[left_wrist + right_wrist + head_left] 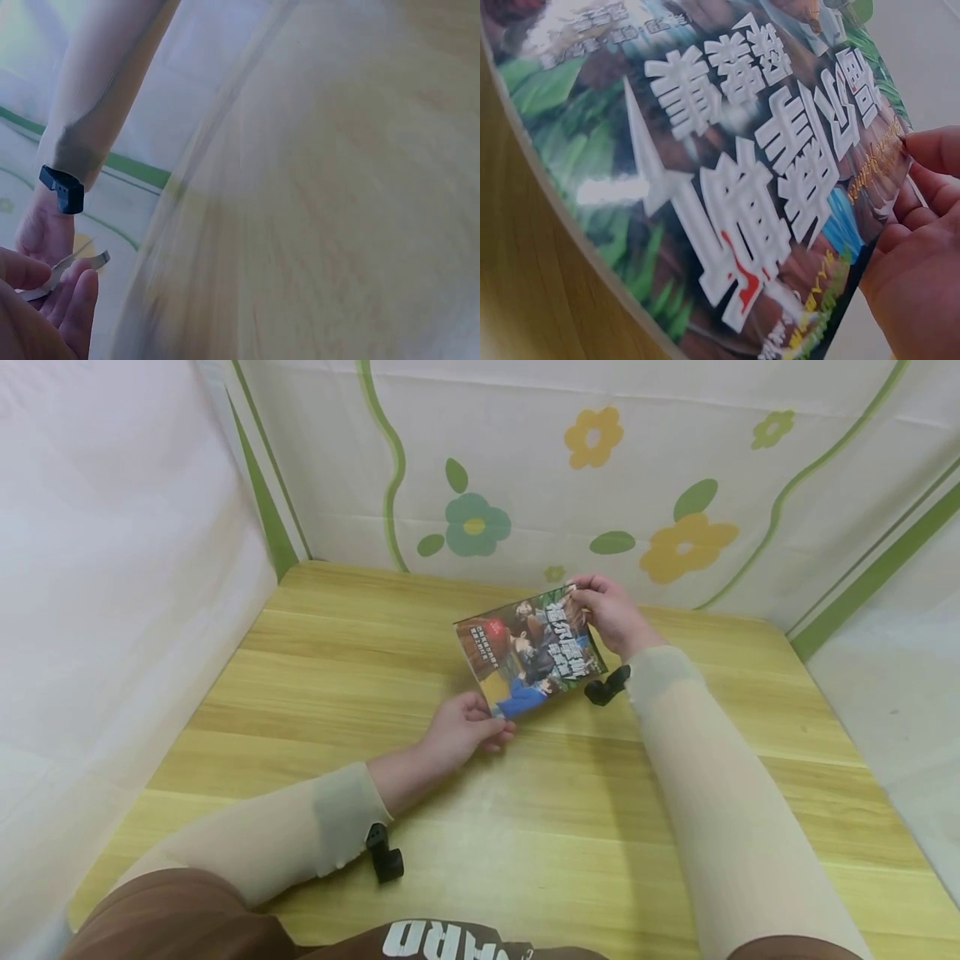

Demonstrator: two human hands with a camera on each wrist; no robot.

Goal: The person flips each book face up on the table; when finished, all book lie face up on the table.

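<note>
A makeshift recording booth — flower-print cloth walls enclose a bare wooden table.

On the book cover we see large white Chinese characters with red splashes, filling the right wrist view upside down; we cannot read them with certainty. Small gold lettering runs along the cover's edge at 3 o'clock, too fine to read. At 6 o'clock in the head view, white letters "ARD" stand on the brown shirt.
</note>
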